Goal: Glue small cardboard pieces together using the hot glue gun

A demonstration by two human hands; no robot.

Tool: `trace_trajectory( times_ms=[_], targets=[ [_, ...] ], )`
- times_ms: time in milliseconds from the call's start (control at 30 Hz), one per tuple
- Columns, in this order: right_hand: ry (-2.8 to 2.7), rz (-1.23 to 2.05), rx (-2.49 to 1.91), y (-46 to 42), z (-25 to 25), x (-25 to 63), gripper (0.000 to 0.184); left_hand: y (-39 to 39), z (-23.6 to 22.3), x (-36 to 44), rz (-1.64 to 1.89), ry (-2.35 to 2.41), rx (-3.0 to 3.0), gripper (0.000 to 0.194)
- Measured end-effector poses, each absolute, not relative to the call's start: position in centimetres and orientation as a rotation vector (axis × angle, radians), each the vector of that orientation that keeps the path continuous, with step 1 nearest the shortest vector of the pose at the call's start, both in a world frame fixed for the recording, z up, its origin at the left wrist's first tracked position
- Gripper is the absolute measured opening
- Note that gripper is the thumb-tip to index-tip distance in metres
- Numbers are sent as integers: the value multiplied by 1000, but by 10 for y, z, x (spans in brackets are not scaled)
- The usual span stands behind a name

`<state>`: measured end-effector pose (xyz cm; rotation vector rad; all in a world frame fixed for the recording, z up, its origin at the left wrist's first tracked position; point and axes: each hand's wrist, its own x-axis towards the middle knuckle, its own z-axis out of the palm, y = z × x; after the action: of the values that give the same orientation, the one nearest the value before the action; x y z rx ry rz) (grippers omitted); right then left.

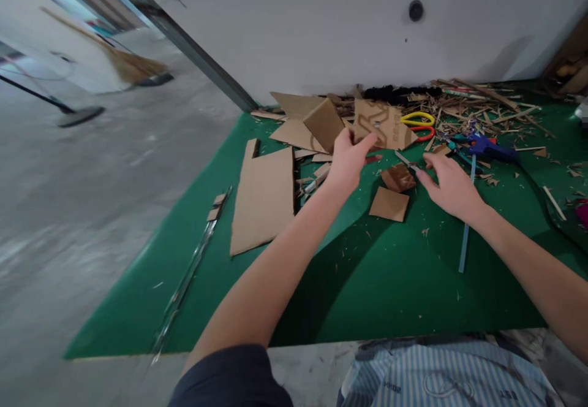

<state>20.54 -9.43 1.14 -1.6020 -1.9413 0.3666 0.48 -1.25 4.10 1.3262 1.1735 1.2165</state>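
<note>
I hold a small knife [406, 160] in the right hand [448, 181] over the green surface [399, 290], its blade angled toward the far left, while the left hand [348, 162], fingers slightly parted, is at a printed cardboard piece [383, 120]; from my distance I cannot tell whether it grips. A brown scrap [397, 177] and a cardboard square [389, 204] lie just nearer than the knife, between the arms, with a blue glue gun [492, 148] to the right
</note>
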Motion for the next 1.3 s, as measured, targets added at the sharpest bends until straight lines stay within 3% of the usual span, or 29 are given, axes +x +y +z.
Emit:
trace_trajectory(
  times_ms=[133, 333, 500, 667, 800, 867, 967, 1067, 1167, 1300],
  targets=[
    [-2363, -2, -1824, -100, 20, 207, 36, 7, 39, -21, 978, 1441, 1382, 41],
    [-2298, -82, -1835, -96, 12, 208, 41, 10, 36, -38, 717, 1867, 2171, 25],
    [-2223, -118, -1777, -90, -2, 212, 34, -10, 43, -20, 602, 1776, 2537, 34],
    [-2093, 77, -1840, -89, 1, 210, 22, -31, 45, 3, 214, 1296, 2729, 52],
    [-1697, 393, -1736, -89, 11, 212, 15, -40, 40, 12, 122, 1277, 2777, 51],
    [-1457, 675, -1581, -88, 16, 212, 22, -40, 38, 14, 121, 1286, 2748, 48],
    [-1132, 1057, -1345, -89, 21, 210, 49, -39, 37, 14, 190, 1261, 2673, 49],
    [-997, 1209, -1220, -90, 21, 206, 57, -38, 37, 14, 298, 1250, 2638, 51],
    [-1010, 1158, -1151, -88, 12, 203, 48, -40, 38, 15, 336, 1236, 2638, 49],
    [-1187, 1023, -1237, -82, -4, 205, 19, -41, 39, 15, 367, 1252, 2624, 47]
  ],
)
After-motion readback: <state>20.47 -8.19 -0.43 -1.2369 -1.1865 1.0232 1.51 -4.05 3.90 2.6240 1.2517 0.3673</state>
